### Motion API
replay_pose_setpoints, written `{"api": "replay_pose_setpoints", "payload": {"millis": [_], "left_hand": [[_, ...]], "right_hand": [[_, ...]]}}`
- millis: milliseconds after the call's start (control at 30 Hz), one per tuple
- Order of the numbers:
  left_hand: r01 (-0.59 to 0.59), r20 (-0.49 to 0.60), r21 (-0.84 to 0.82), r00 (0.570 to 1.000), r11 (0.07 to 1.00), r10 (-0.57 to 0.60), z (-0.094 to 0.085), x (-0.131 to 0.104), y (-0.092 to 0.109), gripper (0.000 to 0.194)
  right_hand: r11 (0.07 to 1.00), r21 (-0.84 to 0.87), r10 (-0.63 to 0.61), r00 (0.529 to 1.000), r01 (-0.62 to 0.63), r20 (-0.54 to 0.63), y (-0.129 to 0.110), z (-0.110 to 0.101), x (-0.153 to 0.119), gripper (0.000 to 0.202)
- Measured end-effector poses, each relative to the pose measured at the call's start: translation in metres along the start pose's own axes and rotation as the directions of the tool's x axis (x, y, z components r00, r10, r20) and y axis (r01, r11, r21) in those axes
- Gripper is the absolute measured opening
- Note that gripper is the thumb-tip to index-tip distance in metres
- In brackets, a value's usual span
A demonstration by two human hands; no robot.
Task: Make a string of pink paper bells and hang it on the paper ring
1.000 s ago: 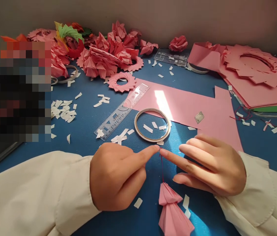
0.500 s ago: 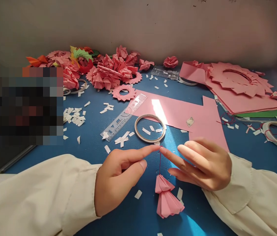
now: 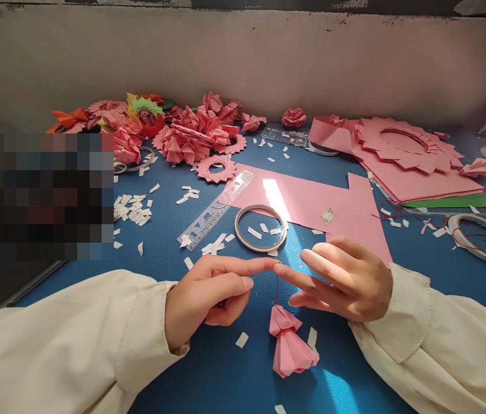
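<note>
My left hand (image 3: 211,293) reaches in with its index finger stretched out and the other fingers curled. Its fingertip meets the index fingertip of my right hand (image 3: 342,279), whose other fingers are spread loosely. Where the two tips press together, they hold the top of a thin red thread (image 3: 276,290). From the thread's lower end hangs a two-tiered pleated pink paper ornament (image 3: 292,348); whether it rests on the table I cannot tell. A roll of tape (image 3: 238,233) lies just beyond my fingertips.
On the blue table (image 3: 226,385) lie a clear ruler (image 3: 215,215), cut pink paper (image 3: 303,198) and scattered white scraps (image 3: 133,210). Folded paper flowers (image 3: 186,138) are heaped at the back. A large pleated ring (image 3: 367,144) and another tape roll (image 3: 454,236) lie to the right.
The view has tilted up slightly, showing more wall. The fingertips still meet at the thread, and the ornament hangs in nearly the same place. My left hand's curled fingers now show beneath its thumb.
</note>
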State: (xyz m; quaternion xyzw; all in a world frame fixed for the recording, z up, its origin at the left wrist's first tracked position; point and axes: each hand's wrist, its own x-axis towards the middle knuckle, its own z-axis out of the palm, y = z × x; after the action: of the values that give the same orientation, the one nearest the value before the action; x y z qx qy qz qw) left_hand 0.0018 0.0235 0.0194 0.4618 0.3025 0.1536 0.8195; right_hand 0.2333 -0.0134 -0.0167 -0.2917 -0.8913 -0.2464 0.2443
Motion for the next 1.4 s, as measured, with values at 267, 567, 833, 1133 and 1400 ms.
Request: {"api": "replay_pose_setpoints", "payload": {"millis": [267, 567, 833, 1133, 1400], "left_hand": [[0.022, 0.068, -0.061, 0.998, 0.998, -0.018, -0.005, 0.002, -0.001, 0.039], [0.067, 0.123, -0.092, 0.991, 0.994, -0.055, -0.006, 0.002, -0.002, 0.038], [0.141, 0.158, -0.022, 0.978, 0.990, -0.135, -0.001, 0.001, -0.002, 0.041], [0.233, 0.289, 0.088, 0.925, 0.969, -0.248, 0.004, 0.002, 0.006, 0.049], [0.352, 0.364, 0.038, 0.867, 0.935, -0.341, 0.013, 0.010, 0.010, 0.041]], "right_hand": [[0.999, 0.001, -0.042, 0.998, 0.042, 0.056, 0.004, 0.001, -0.003, 0.040], [0.999, 0.004, -0.039, 0.999, 0.039, 0.032, 0.004, 0.004, -0.005, 0.045], [0.998, -0.001, -0.059, 0.997, 0.059, 0.041, 0.004, 0.003, -0.001, 0.051], [0.997, 0.038, -0.063, 0.998, 0.062, 0.024, 0.003, 0.002, 0.003, 0.049], [0.998, 0.033, -0.059, 0.997, 0.061, -0.045, -0.010, 0.005, 0.014, 0.058]]}}
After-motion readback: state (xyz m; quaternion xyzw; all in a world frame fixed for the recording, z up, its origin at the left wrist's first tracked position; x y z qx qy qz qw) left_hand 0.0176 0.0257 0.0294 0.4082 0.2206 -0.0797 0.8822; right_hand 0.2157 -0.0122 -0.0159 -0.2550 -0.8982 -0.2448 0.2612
